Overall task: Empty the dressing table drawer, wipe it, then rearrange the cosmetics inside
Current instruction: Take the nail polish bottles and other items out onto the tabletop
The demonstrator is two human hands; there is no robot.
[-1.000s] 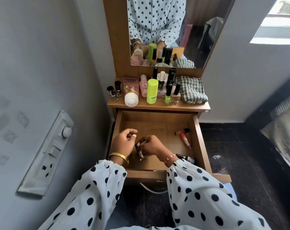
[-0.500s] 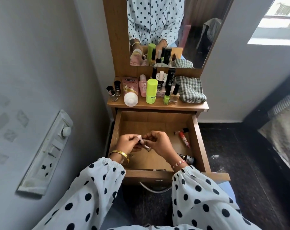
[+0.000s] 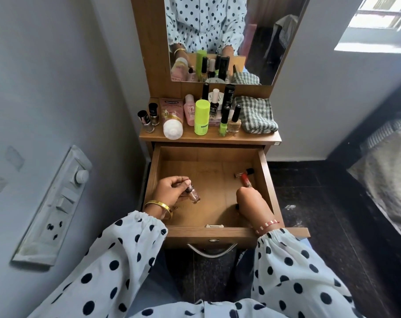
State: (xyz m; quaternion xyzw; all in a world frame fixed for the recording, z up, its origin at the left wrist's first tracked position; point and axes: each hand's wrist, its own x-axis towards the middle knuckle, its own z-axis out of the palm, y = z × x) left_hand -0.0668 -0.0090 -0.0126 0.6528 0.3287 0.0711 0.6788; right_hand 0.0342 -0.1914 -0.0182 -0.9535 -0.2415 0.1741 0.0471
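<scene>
Hands (image 3: 172, 188) parted, left gripping glass bottle (image 3: 193, 195) – wooden drawer (image 3: 267, 180)

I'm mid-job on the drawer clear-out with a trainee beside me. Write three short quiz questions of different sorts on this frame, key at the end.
1. True or false: the left hand holds a small nail polish bottle above the open drawer.
2. Multiple choice: the checked cloth lies (A) inside the drawer, (B) on the shelf's right end, (C) on the floor.
3. Fill in: the right hand reaches down at the near end of the ___ lip gloss tube in the drawer's right side.

Key: 1 true; 2 B; 3 red. Whether the right fingers actually grip the tube cannot be seen.
</scene>
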